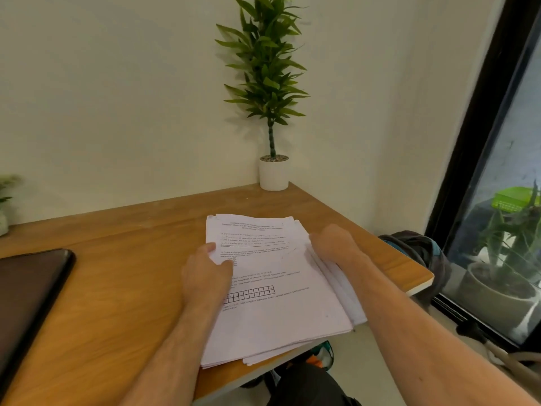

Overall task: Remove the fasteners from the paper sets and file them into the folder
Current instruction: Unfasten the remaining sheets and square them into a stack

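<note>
Dark folder [29, 297] flat on the left of the wooden surface [123, 273]. Left hand [206, 276] resting on the paper stack [275, 312], fingers loose. Right hand [333, 243] at the stack's right edge, maybe curled around pages. Potted plant [273, 171] behind.

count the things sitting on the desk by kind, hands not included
Paper stack: 1
Potted plant: 2, the tall one in a white pot in the corner and one cut off by the left edge
Dark flat item at the left, possibly the folder: 1
Total: 4
</note>
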